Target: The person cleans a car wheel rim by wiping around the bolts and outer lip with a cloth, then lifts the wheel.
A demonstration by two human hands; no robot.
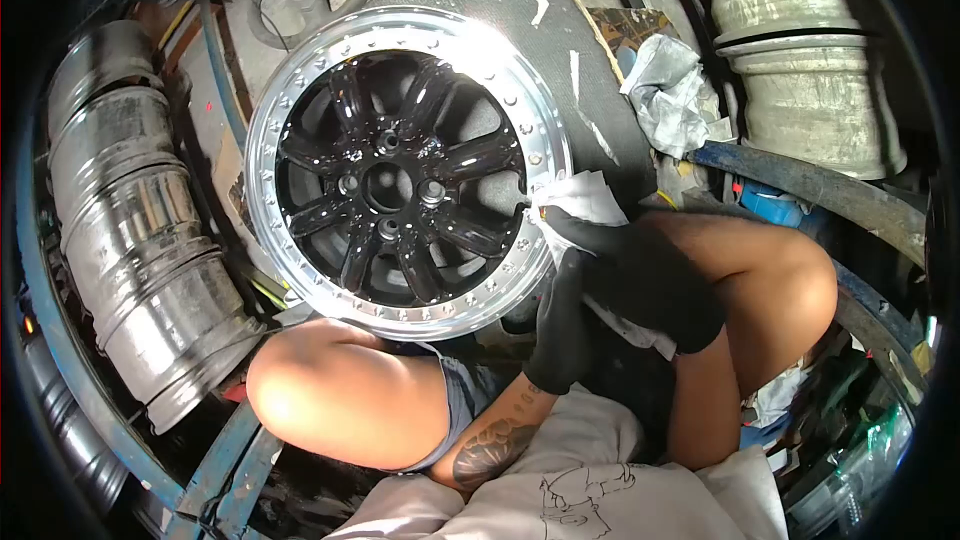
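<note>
A wheel (385, 185) with glossy black spokes and a shiny silver rim lies on a dark mat in front of me. Both my hands wear black gloves and are at the wheel's right edge. White cloth (585, 202) is bunched between them, its tip touching the rim near the bolts. My left hand (562, 325) is closed on the cloth from below. From the right, my right hand (640, 275) is closed round the same cloth, with part of it hanging out under the palm. The fingertips are partly hidden by the cloth.
Silver rim barrels (150, 230) are stacked at the left. Dull metal barrels (810, 90) stand at the upper right. A crumpled grey-white cloth (665, 95) lies on the right of the mat (590, 50). My bent knees flank the wheel's near side. Blue metal bars (230, 470) run around.
</note>
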